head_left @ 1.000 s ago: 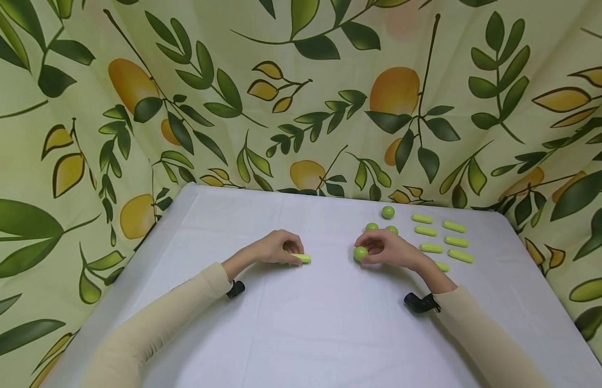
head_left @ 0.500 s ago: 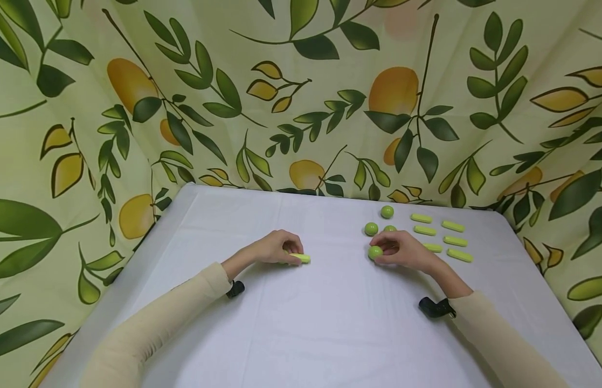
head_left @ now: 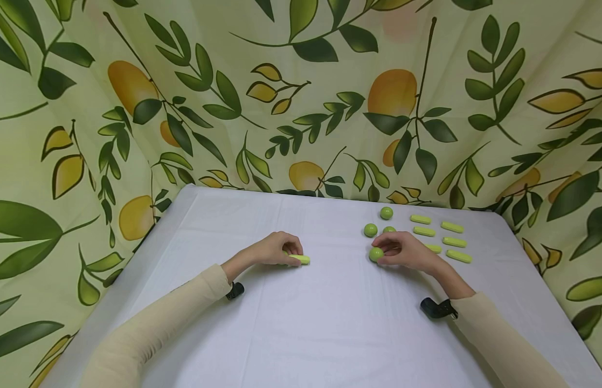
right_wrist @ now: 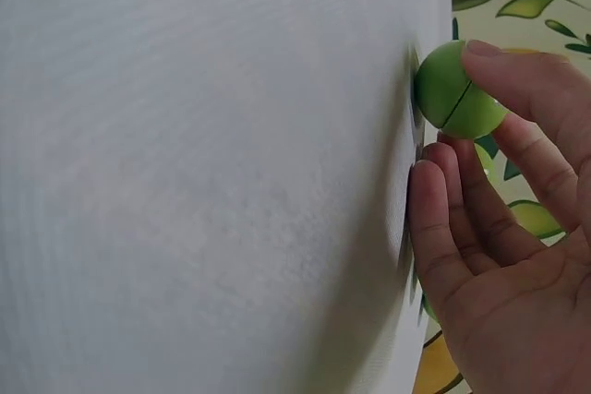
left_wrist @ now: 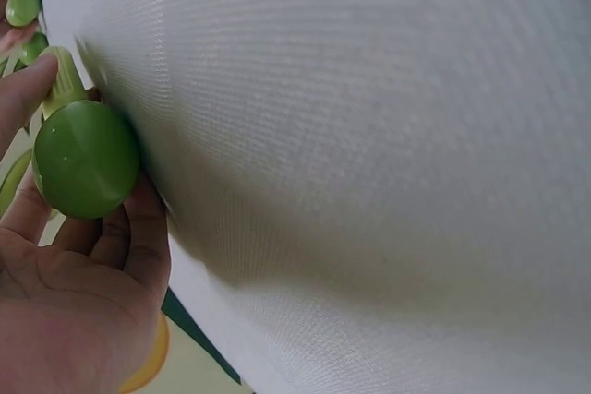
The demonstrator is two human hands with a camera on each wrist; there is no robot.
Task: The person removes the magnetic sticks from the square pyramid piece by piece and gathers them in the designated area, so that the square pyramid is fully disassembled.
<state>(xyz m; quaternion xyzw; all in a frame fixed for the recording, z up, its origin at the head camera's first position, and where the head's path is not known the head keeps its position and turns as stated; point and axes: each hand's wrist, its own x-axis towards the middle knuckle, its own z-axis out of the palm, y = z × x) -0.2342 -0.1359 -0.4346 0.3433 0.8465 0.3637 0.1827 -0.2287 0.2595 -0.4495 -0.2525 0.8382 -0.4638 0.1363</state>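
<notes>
Left of the table's middle, my left hand (head_left: 274, 249) holds a light green ridged stick (head_left: 303, 260) low over the cloth. In the left wrist view a green ball (left_wrist: 85, 159) sits at the near end of that stick (left_wrist: 65, 80), and the thumb presses on the stick; whether the two are joined I cannot tell. To the right, my right hand (head_left: 409, 251) pinches another green ball (head_left: 375, 254) between thumb and fingers, at the table surface. A dark seam runs across this ball (right_wrist: 457, 89) in the right wrist view.
Behind the right hand lie 3 more green balls, including one at the back (head_left: 386, 213) and one at the left (head_left: 370, 230). Several light green sticks (head_left: 452, 242) lie in two columns at the right. A leaf-patterned curtain (head_left: 305, 108) stands behind the white-covered table (head_left: 305, 323).
My right hand has moved to the right with the green ball, then stayed about still over the last half second. The left hand has kept its place with the stick.
</notes>
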